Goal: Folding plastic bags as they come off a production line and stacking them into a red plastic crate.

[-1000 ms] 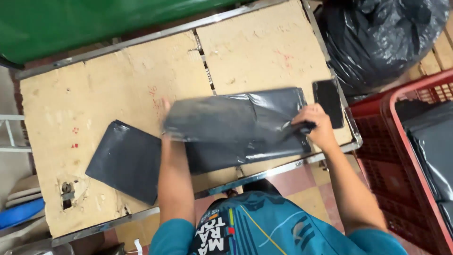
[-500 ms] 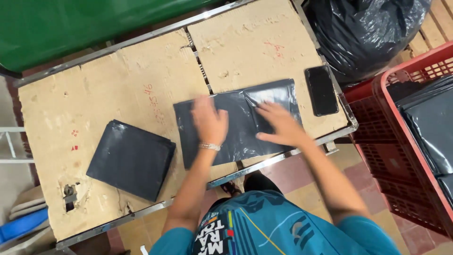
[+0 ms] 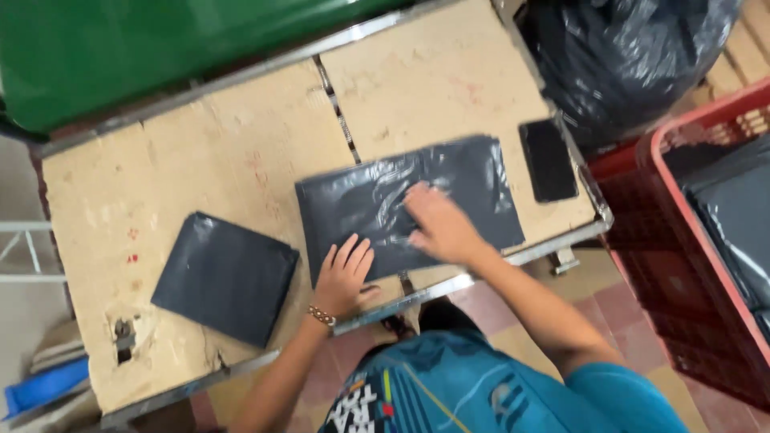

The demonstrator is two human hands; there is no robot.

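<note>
Red crate [image 3: 666, 240] holds dark bags; both hands flat on grey mailer [image 3: 473, 180]

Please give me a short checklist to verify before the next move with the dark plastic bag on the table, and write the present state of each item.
1. Both hands on the dark plastic bag: left hand at its near edge, right hand on its middle: ok.
2. Bag lies flat: wrinkles show, not ok.
3. Bag fully on the table: ok.
4. Phone apart from the bag: close beside its right edge, cannot tell.
5. Folded dark packet apart from the bag: ok.
</note>
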